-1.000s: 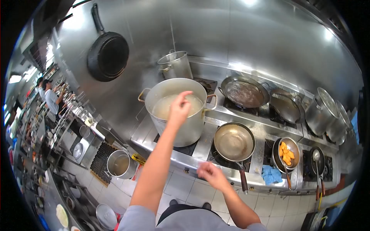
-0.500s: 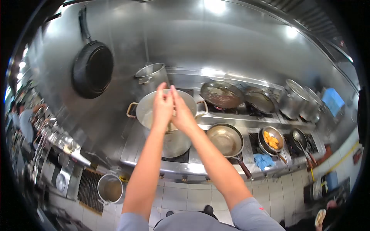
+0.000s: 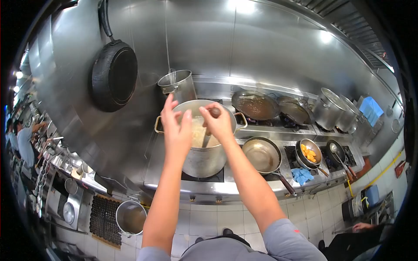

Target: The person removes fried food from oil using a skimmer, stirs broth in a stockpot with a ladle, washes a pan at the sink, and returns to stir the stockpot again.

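A large metal pot (image 3: pixel 202 163) with two side handles stands on the stove, with pale, cloudy contents (image 3: pixel 198 132) inside. My right hand (image 3: pixel 221 124) is closed around a long stirring tool (image 3: pixel 207 138) with a brown handle. The handle's rounded end sticks out above my fingers, and its lower part goes down into the pot; the tool's head is hidden. Over the pot's left side, my left hand (image 3: pixel 177 128) is raised and open, fingers apart, holding nothing.
A tall pot with a whisk (image 3: pixel 178 85) stands behind. To the right are an empty frying pan (image 3: pixel 262 155), a pan of orange food pieces (image 3: pixel 308 153), a blue cloth (image 3: pixel 301 175) and two woks (image 3: pixel 255 105). A bucket-like pot (image 3: pixel 131 217) sits on the floor. Other people are at both sides.
My hands were close together over the pot; now they are apart. My right hand now grips the stirring tool's handle. The whole view has shifted slightly.
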Demonstrator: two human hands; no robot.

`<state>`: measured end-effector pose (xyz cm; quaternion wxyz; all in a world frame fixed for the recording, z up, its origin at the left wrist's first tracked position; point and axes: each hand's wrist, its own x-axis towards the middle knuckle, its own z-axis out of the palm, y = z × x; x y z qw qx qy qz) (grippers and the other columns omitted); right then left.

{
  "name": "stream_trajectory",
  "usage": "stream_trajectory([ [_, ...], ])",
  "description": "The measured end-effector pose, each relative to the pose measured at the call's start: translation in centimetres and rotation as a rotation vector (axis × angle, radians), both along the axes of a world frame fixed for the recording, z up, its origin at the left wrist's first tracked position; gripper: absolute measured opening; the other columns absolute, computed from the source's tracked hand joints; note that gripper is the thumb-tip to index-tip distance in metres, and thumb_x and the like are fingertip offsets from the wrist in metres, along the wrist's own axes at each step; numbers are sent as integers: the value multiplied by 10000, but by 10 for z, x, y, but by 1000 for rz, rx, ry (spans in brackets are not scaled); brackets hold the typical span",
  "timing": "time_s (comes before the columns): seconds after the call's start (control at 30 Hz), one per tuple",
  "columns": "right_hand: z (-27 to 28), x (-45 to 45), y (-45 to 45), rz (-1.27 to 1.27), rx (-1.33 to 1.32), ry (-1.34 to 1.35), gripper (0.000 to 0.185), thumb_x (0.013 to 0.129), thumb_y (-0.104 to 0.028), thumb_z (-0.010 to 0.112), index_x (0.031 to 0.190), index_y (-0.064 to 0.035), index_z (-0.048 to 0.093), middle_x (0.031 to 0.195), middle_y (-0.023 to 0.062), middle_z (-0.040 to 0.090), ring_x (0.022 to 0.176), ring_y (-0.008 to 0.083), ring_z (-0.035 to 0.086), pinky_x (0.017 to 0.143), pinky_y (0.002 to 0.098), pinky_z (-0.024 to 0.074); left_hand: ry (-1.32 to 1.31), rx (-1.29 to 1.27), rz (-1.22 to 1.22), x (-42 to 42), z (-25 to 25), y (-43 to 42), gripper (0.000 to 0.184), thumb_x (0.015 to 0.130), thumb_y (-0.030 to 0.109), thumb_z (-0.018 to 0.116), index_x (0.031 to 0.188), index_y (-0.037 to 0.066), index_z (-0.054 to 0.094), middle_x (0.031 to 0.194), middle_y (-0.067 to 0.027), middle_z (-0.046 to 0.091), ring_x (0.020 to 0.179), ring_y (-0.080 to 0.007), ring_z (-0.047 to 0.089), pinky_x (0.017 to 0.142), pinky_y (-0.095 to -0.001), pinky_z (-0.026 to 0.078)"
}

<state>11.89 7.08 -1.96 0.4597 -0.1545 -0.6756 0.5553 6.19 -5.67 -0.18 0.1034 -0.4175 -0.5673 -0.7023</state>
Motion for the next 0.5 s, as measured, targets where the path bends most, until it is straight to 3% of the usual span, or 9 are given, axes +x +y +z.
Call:
stream_trajectory([
  [0.1, 8, 0, 7, -100, 92, -117, 217, 834, -167, 653, 727, -47, 508, 546, 2, 523, 470, 82, 543, 429, 253, 410, -117, 90, -10, -12, -40, -53, 508, 873, 85, 548, 1346, 40, 369, 1235, -143, 460, 1022, -196, 498, 920, -339, 420],
  [0.17, 11, -1, 9, -151, 100, -172, 227, 828, -144, 652, 721, -48, 477, 541, 2, 514, 463, 84, 539, 429, 253, 408, -138, -28, 86, -6, -81, -93, 462, 885, 71, 532, 1325, 34, 395, 1198, -130, 501, 1004, -184, 513, 923, -325, 416],
  [0.23, 4, -1, 22, -117, 169, -191, 210, 808, -160, 664, 749, -49, 495, 542, 32, 527, 474, 103, 540, 447, 281, 414, -287, -157, 7, 10, -139, -137, 378, 926, 77, 478, 1290, 0, 407, 1059, -90, 534, 925, -146, 506, 872, -275, 404],
  [0.3, 2, 10, 22, -113, 156, -188, 217, 802, -138, 672, 742, -41, 488, 548, 27, 530, 480, 96, 537, 452, 270, 421, -499, -333, -127, 19, -224, -188, 323, 929, 161, 501, 1207, -2, 472, 918, -50, 571, 799, -130, 533, 743, -273, 452],
  [0.37, -15, 21, 28, -84, 159, -110, 214, 802, -115, 673, 745, -38, 482, 562, 27, 535, 494, 92, 541, 457, 262, 427, -927, -562, -76, 52, -308, -244, 312, 925, 233, 499, 1143, 11, 515, 920, -63, 580, 774, -131, 545, 642, -284, 475],
  [0.4, -23, 27, 33, -55, 163, -32, 213, 803, -92, 674, 748, -36, 476, 576, 26, 541, 508, 88, 545, 462, 254, 432, -900, -847, 36, 65, -383, -282, 266, 911, 229, 497, 1056, 15, 559, 880, -67, 593, 729, -138, 558, 608, -287, 478],
  [0.43, -30, 31, 37, -56, 163, -30, 213, 803, -92, 674, 748, -36, 476, 576, 26, 541, 508, 88, 545, 462, 254, 432, -727, -1032, 191, 81, -498, -329, 214, 900, 200, 470, 950, 30, 591, 806, -79, 604, 671, -167, 584, 588, -289, 479],
  [0.47, -36, 36, 42, -31, 98, 39, 209, 806, -71, 671, 753, -37, 472, 595, 24, 540, 524, 86, 546, 468, 245, 435, -653, -1227, 181, 111, -505, -352, 234, 888, 218, 464, 910, 34, 608, 759, -97, 612, 628, -198, 607, 581, -293, 480],
  [0.5, -40, 41, 47, -3, 34, 108, 207, 810, -51, 668, 759, -39, 467, 614, 22, 539, 539, 83, 547, 474, 236, 439, -679, -1316, -67, 126, -551, -390, 264, 880, 256, 473, 968, 41, 597, 783, -118, 627, 590, -225, 616, 532, -306, 489],
])
